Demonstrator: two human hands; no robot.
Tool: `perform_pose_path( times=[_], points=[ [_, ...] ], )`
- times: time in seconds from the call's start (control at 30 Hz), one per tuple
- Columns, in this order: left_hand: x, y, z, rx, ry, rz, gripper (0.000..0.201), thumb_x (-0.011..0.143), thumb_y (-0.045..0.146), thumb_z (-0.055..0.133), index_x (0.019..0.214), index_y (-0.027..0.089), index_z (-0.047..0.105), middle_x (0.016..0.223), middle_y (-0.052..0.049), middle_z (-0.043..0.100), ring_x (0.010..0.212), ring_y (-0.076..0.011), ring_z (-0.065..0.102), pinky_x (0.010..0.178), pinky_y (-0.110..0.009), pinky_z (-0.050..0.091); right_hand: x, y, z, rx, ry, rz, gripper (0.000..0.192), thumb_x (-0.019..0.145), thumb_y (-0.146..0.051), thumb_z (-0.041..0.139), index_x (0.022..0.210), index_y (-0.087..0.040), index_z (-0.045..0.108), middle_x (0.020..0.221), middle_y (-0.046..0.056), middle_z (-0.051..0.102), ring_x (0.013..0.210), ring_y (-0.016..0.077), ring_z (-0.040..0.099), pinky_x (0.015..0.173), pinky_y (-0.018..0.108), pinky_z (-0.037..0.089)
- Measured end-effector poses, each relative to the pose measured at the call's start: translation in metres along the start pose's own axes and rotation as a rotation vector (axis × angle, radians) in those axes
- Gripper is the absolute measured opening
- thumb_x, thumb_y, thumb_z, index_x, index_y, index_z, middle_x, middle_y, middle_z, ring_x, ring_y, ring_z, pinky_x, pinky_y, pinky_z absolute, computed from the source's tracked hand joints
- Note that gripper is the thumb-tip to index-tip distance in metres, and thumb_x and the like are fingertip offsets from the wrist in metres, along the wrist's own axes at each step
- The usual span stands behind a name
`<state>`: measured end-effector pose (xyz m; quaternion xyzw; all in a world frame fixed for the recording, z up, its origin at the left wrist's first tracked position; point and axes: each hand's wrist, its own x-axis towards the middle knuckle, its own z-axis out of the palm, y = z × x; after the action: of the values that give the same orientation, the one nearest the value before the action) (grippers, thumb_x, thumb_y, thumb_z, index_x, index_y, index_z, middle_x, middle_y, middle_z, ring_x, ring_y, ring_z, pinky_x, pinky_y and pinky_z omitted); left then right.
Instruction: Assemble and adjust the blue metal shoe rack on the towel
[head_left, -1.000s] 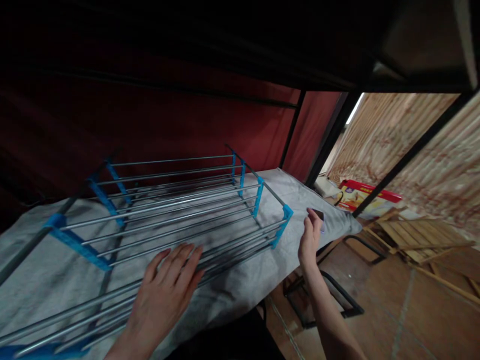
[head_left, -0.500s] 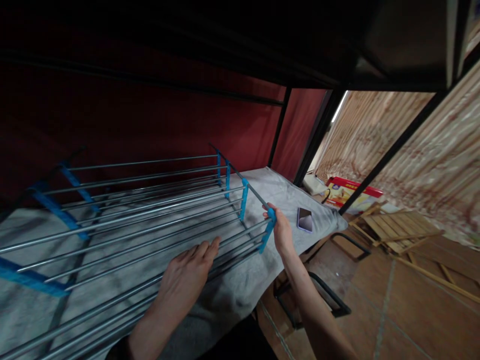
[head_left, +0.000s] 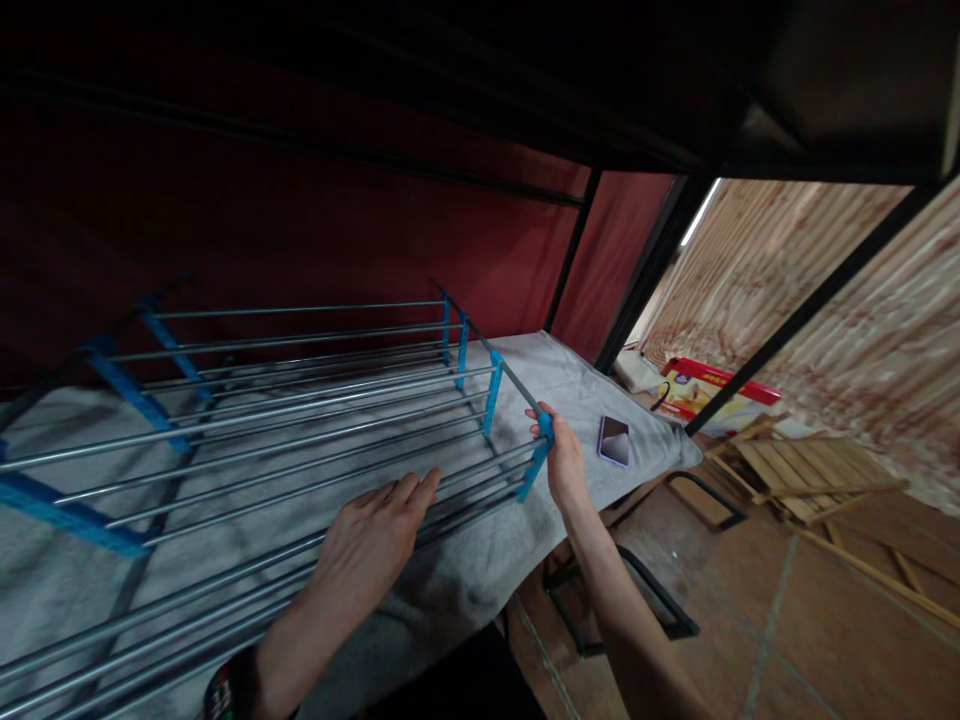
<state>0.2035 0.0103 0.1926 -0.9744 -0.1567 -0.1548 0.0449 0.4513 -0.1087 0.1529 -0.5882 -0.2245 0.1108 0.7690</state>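
A shoe rack of grey metal tubes (head_left: 300, 441) with blue plastic brackets (head_left: 493, 392) rests on a grey cloth (head_left: 480, 575). My right hand (head_left: 566, 465) closes round the blue corner joint at the rack's right end, where a dark end tube meets it. Over the front tubes, near the middle, lies my left hand (head_left: 375, 535), its back towards me and its fingers bent over a tube. Its fingertips are partly hidden. A phone (head_left: 614, 442) in a purple case lies on the cloth, right of my right hand.
A dark metal frame (head_left: 810, 305) and a dark panel overhead (head_left: 480, 90) enclose the space, with a red wall (head_left: 360, 235) behind. At right are a red-and-yellow box (head_left: 697, 385), a folded wooden piece (head_left: 817, 470) and black metal legs (head_left: 660, 600) on the tiled floor.
The view has shifted slightly, and the rack's left end appears a little further right and higher. Both hands keep their places on the rack.
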Motion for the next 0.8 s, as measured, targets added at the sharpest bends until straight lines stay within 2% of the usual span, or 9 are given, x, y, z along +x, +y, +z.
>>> perform_pose_path(
  times=[0.33,0.53,0.8],
  points=[
    [0.003,0.0,-0.005,-0.02,-0.065,-0.008,0.044,0.091,0.01,0.042,0.131,0.021,0.055,0.112,-0.007,0.07,0.086,-0.0189,0.069,0.07,-0.031,0.052,-0.002,-0.001,0.0,-0.04,0.003,-0.002,0.057,0.088,-0.06,0.044,0.124,-0.02,0.062,0.107,0.007,0.071,0.08,0.0178,0.058,0.072,0.033,0.047],
    [0.008,-0.001,-0.013,-0.089,-0.124,-0.047,0.039,0.096,0.018,0.037,0.13,0.023,0.055,0.114,-0.006,0.07,0.086,-0.0191,0.07,0.067,-0.03,0.051,-0.005,-0.006,0.0,-0.108,-0.009,-0.015,0.056,0.089,-0.061,0.042,0.124,-0.021,0.062,0.104,0.006,0.071,0.08,0.0181,0.057,0.07,0.032,0.045],
    [0.008,-0.002,-0.017,-0.096,-0.119,-0.045,0.037,0.097,0.022,0.036,0.128,0.024,0.056,0.111,-0.005,0.071,0.086,-0.0188,0.071,0.066,-0.029,0.051,-0.006,-0.007,0.001,-0.124,-0.016,-0.026,0.055,0.09,-0.061,0.04,0.123,-0.022,0.062,0.103,0.005,0.071,0.081,0.0185,0.057,0.072,0.033,0.044]
  ],
)
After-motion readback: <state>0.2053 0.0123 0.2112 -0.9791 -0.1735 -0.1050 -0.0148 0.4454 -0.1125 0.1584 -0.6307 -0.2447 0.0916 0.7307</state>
